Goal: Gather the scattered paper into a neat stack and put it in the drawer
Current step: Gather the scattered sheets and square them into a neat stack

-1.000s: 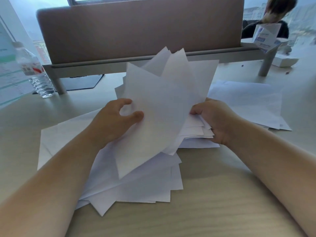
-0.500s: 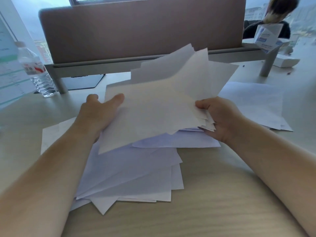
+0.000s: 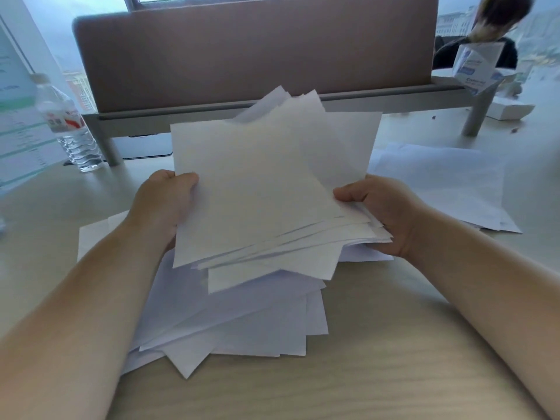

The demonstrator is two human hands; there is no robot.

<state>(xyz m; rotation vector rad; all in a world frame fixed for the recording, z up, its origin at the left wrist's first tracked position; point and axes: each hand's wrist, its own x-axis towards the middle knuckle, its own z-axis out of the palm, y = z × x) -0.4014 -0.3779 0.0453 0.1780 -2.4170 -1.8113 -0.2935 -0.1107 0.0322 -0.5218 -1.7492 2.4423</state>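
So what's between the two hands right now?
In the head view, the held bundle of paper spans the gap: left hand grips its left edge, right hand its right corner.

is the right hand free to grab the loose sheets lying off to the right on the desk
Probably not as things stand. The right hand is closed on the bundle of paper that the left hand also holds. The loose sheets lie uncovered just beyond it, so nothing else blocks the way.
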